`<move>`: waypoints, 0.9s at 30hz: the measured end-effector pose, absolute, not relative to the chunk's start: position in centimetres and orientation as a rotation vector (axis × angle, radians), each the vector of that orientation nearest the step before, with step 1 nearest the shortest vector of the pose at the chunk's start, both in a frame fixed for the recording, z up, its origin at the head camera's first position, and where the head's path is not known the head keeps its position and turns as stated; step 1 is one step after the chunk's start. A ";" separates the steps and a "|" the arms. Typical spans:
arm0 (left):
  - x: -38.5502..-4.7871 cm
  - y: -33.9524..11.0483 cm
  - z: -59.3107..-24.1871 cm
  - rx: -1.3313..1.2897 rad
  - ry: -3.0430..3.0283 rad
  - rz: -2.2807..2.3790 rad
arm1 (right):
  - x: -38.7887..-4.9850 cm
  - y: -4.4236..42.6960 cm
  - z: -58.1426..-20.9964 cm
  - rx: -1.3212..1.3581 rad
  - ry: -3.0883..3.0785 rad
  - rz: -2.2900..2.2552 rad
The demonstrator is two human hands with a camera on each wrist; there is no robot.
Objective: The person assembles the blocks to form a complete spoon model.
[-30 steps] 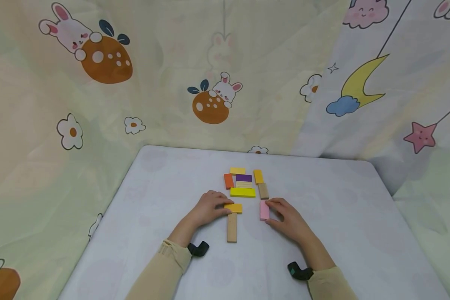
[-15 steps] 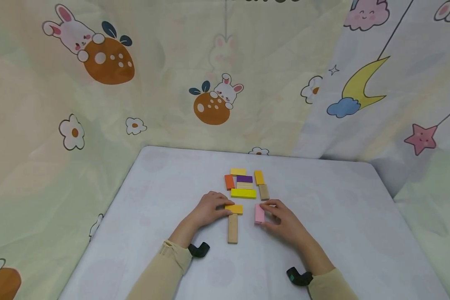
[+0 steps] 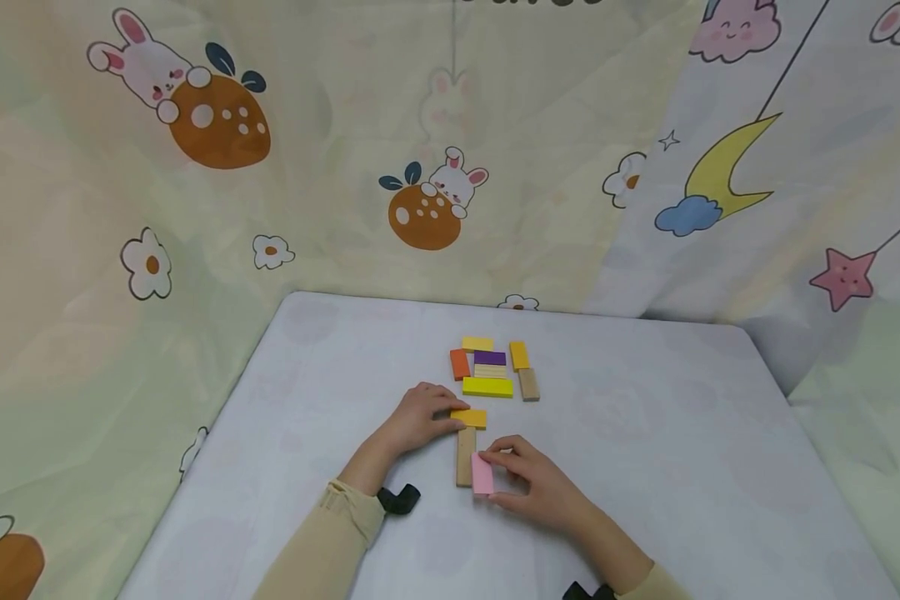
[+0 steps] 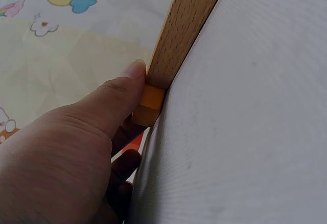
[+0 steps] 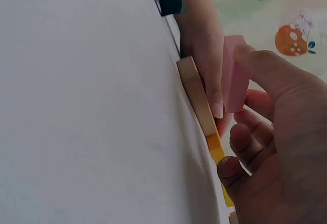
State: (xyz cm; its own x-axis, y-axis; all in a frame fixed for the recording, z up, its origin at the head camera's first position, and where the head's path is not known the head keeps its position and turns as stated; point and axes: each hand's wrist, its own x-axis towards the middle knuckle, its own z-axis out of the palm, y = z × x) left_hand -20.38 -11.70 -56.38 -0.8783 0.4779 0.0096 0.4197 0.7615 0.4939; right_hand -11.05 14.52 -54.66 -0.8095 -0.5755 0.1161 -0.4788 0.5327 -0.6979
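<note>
While my left fingers (image 3: 444, 426) pinch the orange-yellow rectangular block (image 3: 472, 419), my right fingers (image 3: 510, 502) grip the pink rectangular block (image 3: 482, 477), raised near the long plain-wood block (image 3: 465, 457).

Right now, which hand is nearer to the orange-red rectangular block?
Left. The left hand is just short of the orange-red block; the right hand, holding a pink rectangular block, is farther toward the person and to the right.

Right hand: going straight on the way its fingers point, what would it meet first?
Likely the long wooden block, just beyond the pink block that the right hand pinches; the pink one looks raised, so it might pass over.
</note>
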 end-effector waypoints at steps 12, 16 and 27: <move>-20.3 -11.8 -56.2 0.749 2.840 0.782 | -8.8 13.0 -55.0 -1.003 2.549 -1.097; -20.3 -11.8 -56.3 0.757 2.835 0.791 | -8.6 12.9 -55.2 -1.061 2.580 -1.055; -20.3 -11.9 -56.4 0.747 2.824 0.801 | -8.7 12.6 -55.7 -1.212 2.664 -0.819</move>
State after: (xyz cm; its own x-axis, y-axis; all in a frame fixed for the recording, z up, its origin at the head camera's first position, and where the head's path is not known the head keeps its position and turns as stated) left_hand -20.31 -11.86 -56.37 -0.8725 0.4879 0.0255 0.4287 0.7395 0.5191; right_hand -8.68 12.61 -55.68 -0.6774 -0.7249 0.1252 -0.6700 0.5377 -0.5118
